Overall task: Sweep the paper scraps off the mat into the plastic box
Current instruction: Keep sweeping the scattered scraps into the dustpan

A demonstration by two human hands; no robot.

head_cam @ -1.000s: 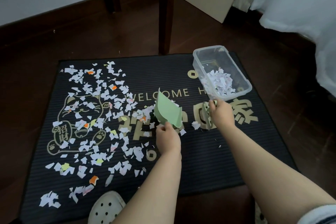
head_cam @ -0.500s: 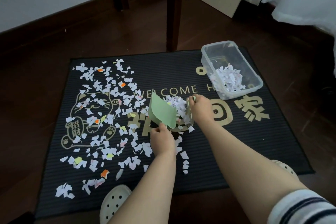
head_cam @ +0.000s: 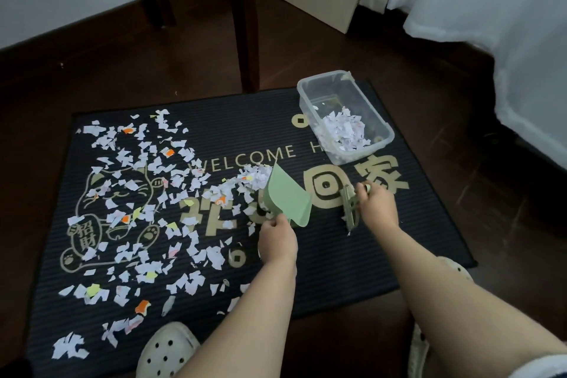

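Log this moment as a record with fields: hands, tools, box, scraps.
left hand: grips the dustpan by its handle
right hand: holds the brush, apart from the dustpan
dustpan: green, tilted, a heap of scraps at its mouth
box: clear, on the far right corner of the mat, partly filled with scraps
scraps: most lie spread over the mat's left half

Arms bare below right sleeve [head_cam: 541,368], pale with dark stripe; white clogs [head_cam: 167,350], round holes, on both feet

White clog [head_cam: 167,350], wooden leg [head_cam: 245,24]
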